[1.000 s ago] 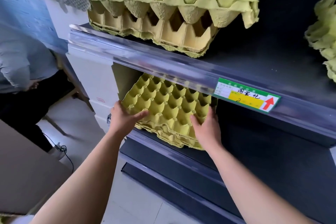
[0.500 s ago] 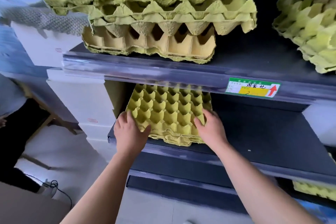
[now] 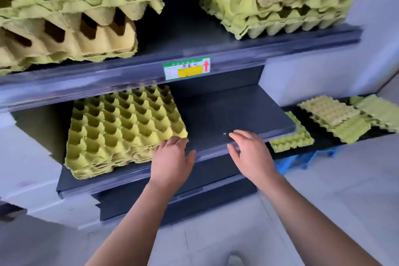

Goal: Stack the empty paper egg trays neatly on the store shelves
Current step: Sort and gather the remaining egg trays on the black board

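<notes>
Yellow-green moulded paper egg trays (image 3: 123, 131) sit nested in a low stack on the dark grey metal shelf (image 3: 226, 114), below and left of the green-and-yellow price tag (image 3: 186, 68) on the rail above. The stack's edges look fairly square.

The left hand (image 3: 172, 157), below the tag, has straight, relaxed fingers with the tips at the stack's near right corner; whether they touch it I cannot tell. The right hand (image 3: 251, 153), below and right of the tag, hovers over bare shelf with its fingers spread, gripping nothing.

Above the tag stand taller, untidier tray piles (image 3: 280, 2). Well to its lower right lie loose flat trays (image 3: 332, 119).

This stack looks settled, I'd say. The next move calls for gathering those loose trays in both hands and nesting them with the cups aligned.
</notes>
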The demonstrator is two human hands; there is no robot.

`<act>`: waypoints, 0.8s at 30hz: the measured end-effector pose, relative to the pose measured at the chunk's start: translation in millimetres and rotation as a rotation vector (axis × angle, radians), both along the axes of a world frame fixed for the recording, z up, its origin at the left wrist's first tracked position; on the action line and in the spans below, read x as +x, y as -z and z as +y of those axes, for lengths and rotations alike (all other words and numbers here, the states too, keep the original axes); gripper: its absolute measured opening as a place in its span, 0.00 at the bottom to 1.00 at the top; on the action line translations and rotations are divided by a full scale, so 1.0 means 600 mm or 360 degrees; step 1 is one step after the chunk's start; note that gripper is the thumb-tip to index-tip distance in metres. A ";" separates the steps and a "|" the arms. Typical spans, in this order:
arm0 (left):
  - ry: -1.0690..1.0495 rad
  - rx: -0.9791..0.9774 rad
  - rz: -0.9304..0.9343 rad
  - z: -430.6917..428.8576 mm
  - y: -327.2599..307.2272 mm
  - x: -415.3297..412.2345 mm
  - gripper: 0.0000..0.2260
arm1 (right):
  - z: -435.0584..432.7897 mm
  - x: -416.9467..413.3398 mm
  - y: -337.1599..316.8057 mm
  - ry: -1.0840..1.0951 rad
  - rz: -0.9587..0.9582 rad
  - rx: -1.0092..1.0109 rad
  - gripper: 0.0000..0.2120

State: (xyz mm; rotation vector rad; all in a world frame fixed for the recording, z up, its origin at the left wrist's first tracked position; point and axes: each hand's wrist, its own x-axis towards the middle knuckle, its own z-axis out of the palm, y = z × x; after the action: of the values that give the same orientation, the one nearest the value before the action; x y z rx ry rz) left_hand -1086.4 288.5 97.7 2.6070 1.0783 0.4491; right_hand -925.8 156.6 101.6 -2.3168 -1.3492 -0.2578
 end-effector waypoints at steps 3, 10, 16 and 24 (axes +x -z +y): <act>0.0206 0.0032 0.0014 -0.053 0.005 0.077 0.14 | -0.079 0.056 0.011 0.0136 0.0033 -0.0058 0.11; 0.0520 0.0035 0.0023 -0.202 0.012 0.286 0.11 | -0.279 0.202 0.013 0.0505 0.0143 -0.0074 0.11; 0.0658 -0.0072 -0.0023 -0.346 0.021 0.474 0.11 | -0.441 0.358 0.027 0.0725 0.0180 -0.0118 0.10; 0.0868 -0.0184 0.0021 -0.454 0.060 0.692 0.18 | -0.573 0.531 0.043 0.0996 0.0278 -0.0028 0.14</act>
State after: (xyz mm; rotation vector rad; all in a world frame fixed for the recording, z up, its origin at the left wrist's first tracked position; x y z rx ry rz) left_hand -671.2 15.8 61.7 2.6502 0.3469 0.2318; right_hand -607.5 -187.5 75.7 -2.6454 -0.5170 -0.2233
